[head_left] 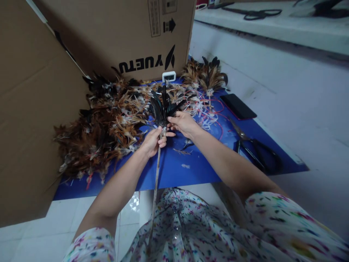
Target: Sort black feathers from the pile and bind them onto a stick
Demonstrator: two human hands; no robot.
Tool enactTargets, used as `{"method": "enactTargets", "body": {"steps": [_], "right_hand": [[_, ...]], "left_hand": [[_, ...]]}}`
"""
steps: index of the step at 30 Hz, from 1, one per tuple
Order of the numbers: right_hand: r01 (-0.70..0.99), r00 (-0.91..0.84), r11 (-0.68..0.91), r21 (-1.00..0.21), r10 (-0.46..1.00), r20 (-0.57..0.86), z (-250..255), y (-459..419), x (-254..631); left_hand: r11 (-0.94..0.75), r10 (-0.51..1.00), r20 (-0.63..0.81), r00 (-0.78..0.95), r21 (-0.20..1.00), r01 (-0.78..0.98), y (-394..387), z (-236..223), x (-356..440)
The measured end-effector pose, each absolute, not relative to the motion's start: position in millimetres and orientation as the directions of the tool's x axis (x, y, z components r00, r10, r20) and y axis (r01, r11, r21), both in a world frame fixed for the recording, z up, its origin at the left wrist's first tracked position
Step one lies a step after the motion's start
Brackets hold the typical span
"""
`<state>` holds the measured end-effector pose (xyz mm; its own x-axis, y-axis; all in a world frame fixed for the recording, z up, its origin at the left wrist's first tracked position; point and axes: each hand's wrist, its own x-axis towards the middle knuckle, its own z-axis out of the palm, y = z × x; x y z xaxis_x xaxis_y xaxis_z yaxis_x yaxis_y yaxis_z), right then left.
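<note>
My left hand (154,141) is closed round a thin stick (156,174), just under the dark feathers (160,107) fanned out at its top. The lower end of the stick slants down toward my lap. From the right, my right hand (182,123) reaches to the base of those feathers, thumb and forefinger pinched against them and the other fingers partly stretched out. Pale quill ends show between the two hands. What exactly the right fingertips grip is too small to make out fully, but they touch the feathers.
Brown feather bunches (100,134) pile up on the left of the blue table (177,171). More bunches (207,74) stand at the back right, near pink string (222,105). A phone (238,106) and black-handled scissors (253,145) lie right. Cardboard (109,32) walls the back and left.
</note>
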<state>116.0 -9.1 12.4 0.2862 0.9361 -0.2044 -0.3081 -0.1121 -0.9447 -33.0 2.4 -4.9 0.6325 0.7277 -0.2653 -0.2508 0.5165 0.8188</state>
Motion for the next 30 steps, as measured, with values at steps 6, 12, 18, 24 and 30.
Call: {"method": "enactTargets", "body": {"steps": [6,12,18,24,30], "right_hand": [[-0.292,0.272,-0.103,-0.951,0.944,-0.186,4,-7,114],[-0.256,0.290,-0.091,-0.962,0.943,-0.166,-1,-6,109],[-0.220,0.263,-0.148,-0.964,0.943,-0.205,5,-8,114],[-0.168,0.075,-0.215,-0.962,0.970,-0.230,17,-17,117],[-0.077,0.098,-0.150,-0.986,0.983,-0.157,18,-7,97]], "left_hand": [[0.536,0.704,-0.276,0.655,0.811,-0.234,1,-5,-34],[0.577,0.658,-0.287,0.697,0.786,-0.221,-1,-3,-36],[0.571,0.686,-0.304,0.662,0.788,-0.231,-2,2,-35],[0.513,0.742,-0.258,0.619,0.812,-0.277,-1,4,-37],[0.484,0.740,-0.256,0.622,0.845,-0.228,-8,3,-33]]}}
